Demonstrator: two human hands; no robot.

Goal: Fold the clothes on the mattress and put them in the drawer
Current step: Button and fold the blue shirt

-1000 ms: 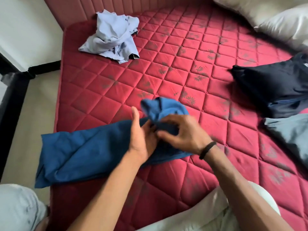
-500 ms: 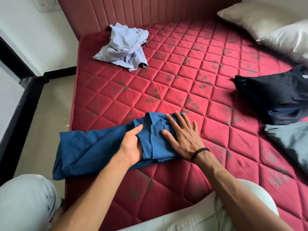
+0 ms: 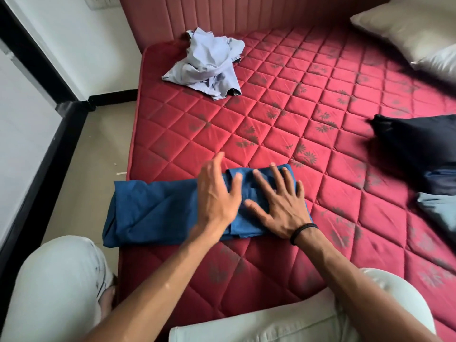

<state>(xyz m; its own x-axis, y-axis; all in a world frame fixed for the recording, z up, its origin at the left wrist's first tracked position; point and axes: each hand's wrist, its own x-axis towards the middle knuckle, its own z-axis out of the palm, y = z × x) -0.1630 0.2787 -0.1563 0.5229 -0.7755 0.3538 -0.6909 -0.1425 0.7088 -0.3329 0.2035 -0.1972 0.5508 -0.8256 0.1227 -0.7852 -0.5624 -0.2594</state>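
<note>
head view: right hand [image 3: 281, 208] flat on blue garment [image 3: 153, 211]; no legible writing

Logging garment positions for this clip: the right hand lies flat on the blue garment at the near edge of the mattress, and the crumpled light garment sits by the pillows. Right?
Not quite. In the head view the right hand does lie flat on the blue garment at the near edge of the mattress, but the crumpled light garment sits by the headboard at the far left corner, well apart from the pillows.
</note>
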